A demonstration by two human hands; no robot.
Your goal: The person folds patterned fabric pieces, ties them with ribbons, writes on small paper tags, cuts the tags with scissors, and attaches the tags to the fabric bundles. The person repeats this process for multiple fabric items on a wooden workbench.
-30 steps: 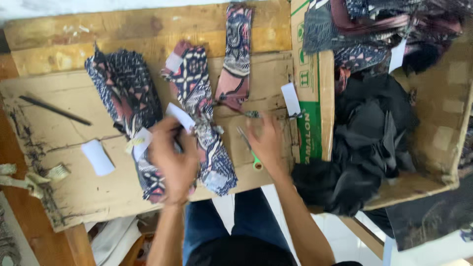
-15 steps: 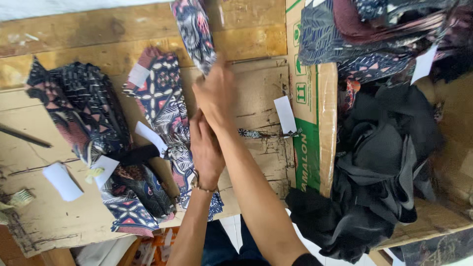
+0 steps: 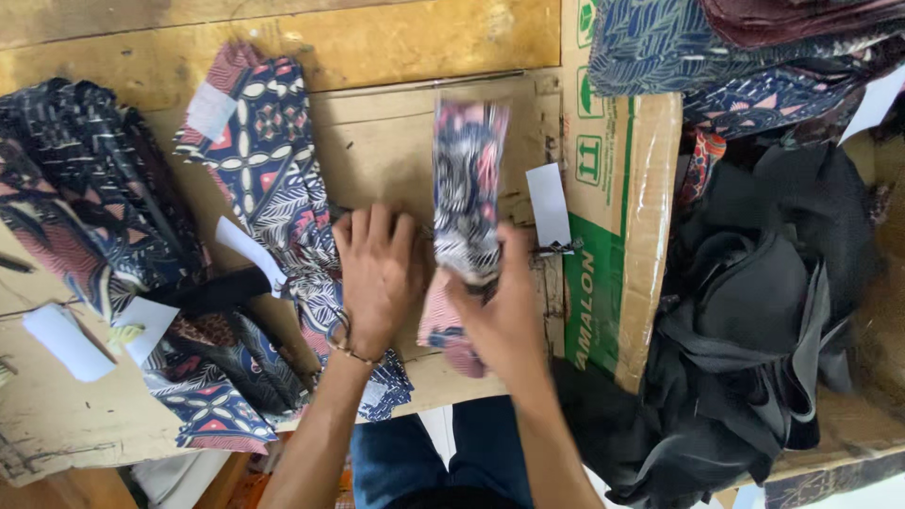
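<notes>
My right hand [image 3: 500, 311] grips a folded patterned cloth piece [image 3: 467, 188] in navy, pink and white, held over the cardboard sheet [image 3: 386, 141] on the wooden table. My left hand [image 3: 377, 273] lies flat, palm down, just left of it, touching the cardboard and the edge of another batik cloth piece [image 3: 269, 179] with a white tag. A bracelet sits on the left wrist. A white paper tag [image 3: 549, 203] lies right of the held piece.
Darker batik pieces [image 3: 90, 203] with white tags lie at the left. A cardboard box [image 3: 617, 188] at the right holds black fabric [image 3: 754, 311] and folded patterned cloths [image 3: 735, 52]. The table's near edge runs by my legs.
My right hand has pulled the patterned piece from the far side of the table toward me. My left hand has flattened onto the cardboard. The view has shifted left.
</notes>
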